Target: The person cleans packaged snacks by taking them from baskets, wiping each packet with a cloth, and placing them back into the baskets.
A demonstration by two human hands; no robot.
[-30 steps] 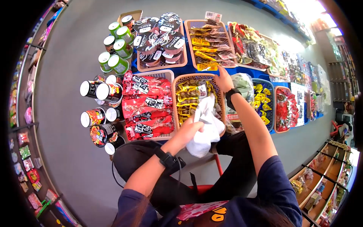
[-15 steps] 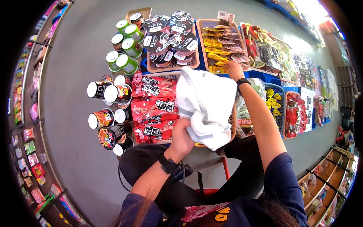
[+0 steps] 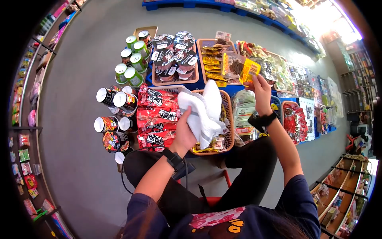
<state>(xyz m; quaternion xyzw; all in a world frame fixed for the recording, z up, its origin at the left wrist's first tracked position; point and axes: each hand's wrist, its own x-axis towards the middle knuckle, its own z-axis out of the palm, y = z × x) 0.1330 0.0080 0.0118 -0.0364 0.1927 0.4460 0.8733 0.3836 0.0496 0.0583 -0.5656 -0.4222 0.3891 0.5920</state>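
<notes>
ok so everything here goes by the middle basket (image 3: 229,137); well left of it there's a bunch of black cups (image 3: 106,95), with green cups (image 3: 138,61) behind those on the far side; red packs (image 3: 159,115) sit just left of it, and round tubs (image 3: 163,57) are past its far left corner; the left hand (image 3: 184,133) is at its left side, fingers closed round a white cloth (image 3: 201,119), thumb on top, the other fingertips tucked where I can't see them; the cloth bunches up over the basket and hides a good part of it; the back basket (image 3: 201,67), just beyond, has more yellow packs in it; the packet (image 3: 250,68) is up past the middle basket's far right corner, tilted, its yellow end pinched narrow between thumb and fingers of the right hand (image 3: 260,93); clear bags (image 3: 242,113) lie just right of the basket, small red packs (image 3: 292,123) further right; I'd call this the holding stage, one packet in one hand and cloth in the other, the two apart; bringing them together would call for a firm pinch, a flat bit of cloth and not snagging the packs below
</notes>
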